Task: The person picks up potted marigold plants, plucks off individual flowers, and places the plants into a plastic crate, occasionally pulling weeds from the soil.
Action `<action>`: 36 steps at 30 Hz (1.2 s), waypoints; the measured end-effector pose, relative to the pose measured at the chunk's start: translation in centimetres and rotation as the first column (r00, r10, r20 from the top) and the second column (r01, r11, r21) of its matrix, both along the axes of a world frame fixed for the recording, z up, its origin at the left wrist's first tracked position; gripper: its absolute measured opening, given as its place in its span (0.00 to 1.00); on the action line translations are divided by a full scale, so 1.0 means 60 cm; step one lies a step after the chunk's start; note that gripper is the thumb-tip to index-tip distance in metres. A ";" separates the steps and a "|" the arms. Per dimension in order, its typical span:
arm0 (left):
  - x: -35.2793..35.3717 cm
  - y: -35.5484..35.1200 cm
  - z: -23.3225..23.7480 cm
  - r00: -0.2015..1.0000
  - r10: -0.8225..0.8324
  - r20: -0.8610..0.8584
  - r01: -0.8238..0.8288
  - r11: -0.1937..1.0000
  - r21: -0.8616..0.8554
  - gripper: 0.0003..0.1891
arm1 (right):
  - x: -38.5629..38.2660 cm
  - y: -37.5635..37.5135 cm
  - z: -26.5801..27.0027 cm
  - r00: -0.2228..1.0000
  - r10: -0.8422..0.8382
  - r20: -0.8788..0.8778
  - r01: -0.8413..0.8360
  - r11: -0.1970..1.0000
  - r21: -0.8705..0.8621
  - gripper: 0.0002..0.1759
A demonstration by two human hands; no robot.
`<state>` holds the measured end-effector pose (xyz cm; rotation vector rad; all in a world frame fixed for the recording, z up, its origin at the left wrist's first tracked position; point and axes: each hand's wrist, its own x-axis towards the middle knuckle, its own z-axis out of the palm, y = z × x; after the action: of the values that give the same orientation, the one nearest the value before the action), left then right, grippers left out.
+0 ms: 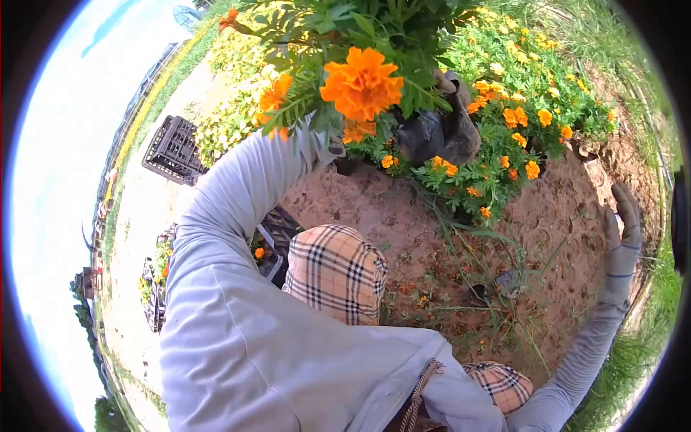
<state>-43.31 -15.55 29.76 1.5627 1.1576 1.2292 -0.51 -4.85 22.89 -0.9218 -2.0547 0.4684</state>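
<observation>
Close to the camera, at the top, a marigold plant with a large orange bloom (362,84) hides part of my left forearm and wrist. Beside its leaves, my left hand (461,129), in a dark soiled glove, is wrapped round a black plastic pot or bag (423,137); the flowers and leaves cover some of the grip. Far to the right, my right hand (625,219) wears a grey glove. It is raised over the soil with its fingers stretched out and holds nothing.
Marigolds (515,115) grow in a bed beyond my hands. A black crate (175,150) stands at the left, and another black tray (277,241) lies by my checkered knee. Reddish soil (345,209) with weeds and fallen petals lies before me. Grass borders the right.
</observation>
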 end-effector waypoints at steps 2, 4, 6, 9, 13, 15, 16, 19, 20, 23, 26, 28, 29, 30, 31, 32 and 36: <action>-0.099 -0.118 0.063 0.966 0.217 -0.142 -0.221 0.975 -0.010 0.12 | -0.013 0.001 -0.003 0.993 0.096 -0.072 -0.104 0.988 -0.116 0.19; -0.187 -0.251 0.096 0.828 0.472 -0.303 -0.490 0.872 0.020 0.12 | -0.028 0.006 -0.015 0.980 0.106 -0.167 -0.152 0.943 -0.296 0.18; -0.284 -0.381 0.101 0.570 0.623 -0.536 -0.705 0.706 0.070 0.12 | -0.038 0.043 -0.032 0.979 0.146 -0.144 -0.185 0.934 -0.305 0.18; -0.430 -0.552 0.063 0.037 0.443 -0.896 -0.851 0.484 0.205 0.12 | -0.103 0.082 -0.019 0.960 0.265 -0.095 -0.281 0.920 -0.274 0.17; -0.538 -0.712 -0.004 -0.372 -0.243 -0.896 -0.858 0.459 0.232 0.14 | -0.161 0.097 -0.021 0.878 0.393 -0.273 -0.468 0.825 -0.316 0.18; -0.545 -0.733 -0.032 -0.456 -0.403 -0.793 -0.849 0.463 0.253 0.12 | -0.192 0.111 -0.034 0.873 0.393 -0.287 -0.480 0.793 -0.375 0.18; -0.553 -0.738 -0.044 -0.362 -0.063 -0.930 -0.893 0.308 0.327 0.12 | -0.203 0.113 -0.039 0.871 0.408 -0.274 -0.487 0.790 -0.372 0.18; -0.504 -0.698 -0.046 -0.392 -0.080 -0.916 -0.879 0.324 0.348 0.12 | -0.225 0.122 -0.051 0.872 0.433 -0.228 -0.488 0.794 -0.362 0.18; -0.437 -0.649 -0.020 -0.470 -0.240 -0.849 -0.837 0.427 0.343 0.12 | -0.216 0.113 -0.040 0.876 0.434 -0.210 -0.482 0.806 -0.343 0.18; -0.498 -0.695 -0.163 -0.550 -0.345 -0.760 -0.698 0.691 0.191 0.19 | -0.219 0.116 -0.058 0.909 0.396 -0.129 -0.416 0.842 -0.344 0.17; -0.519 -0.729 -0.341 -0.144 -0.431 -0.891 -0.900 0.432 -0.064 0.26 | -0.222 0.118 -0.076 0.927 0.370 -0.062 -0.366 0.853 -0.372 0.17; -0.495 -0.712 -0.364 -0.242 -0.594 -0.768 -0.893 0.446 -0.064 0.25 | -0.224 0.107 -0.066 0.929 0.367 -0.057 -0.359 0.848 -0.391 0.17; -0.488 -0.705 -0.371 -0.283 -0.667 -0.689 -0.891 0.449 -0.068 0.25 | -0.229 0.101 -0.063 0.927 0.369 -0.065 -0.362 0.839 -0.406 0.16; -0.488 -0.712 -0.363 -0.213 -0.637 -0.741 -0.883 0.450 -0.133 0.25 | -0.229 0.097 -0.058 0.926 0.372 -0.070 -0.366 0.831 -0.419 0.16; -0.504 -0.722 -0.340 -0.146 -0.602 -0.785 -0.866 0.462 -0.193 0.25 | -0.225 0.094 -0.052 0.927 0.372 -0.053 -0.363 0.849 -0.384 0.16; -0.524 -0.723 -0.314 -0.082 -0.566 -0.820 -0.840 0.482 -0.248 0.24 | -0.221 0.091 -0.049 0.930 0.367 -0.039 -0.356 0.867 -0.347 0.16; -0.458 -0.682 -0.215 0.167 -0.002 -0.986 -0.982 0.092 -0.166 0.23 | -0.190 0.102 -0.066 0.901 0.408 -0.148 -0.433 0.834 -0.342 0.16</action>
<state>-70.76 -56.45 16.87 0.5048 2.8504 -0.2343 -11.93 1.25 18.94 -0.6359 -2.1451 1.1421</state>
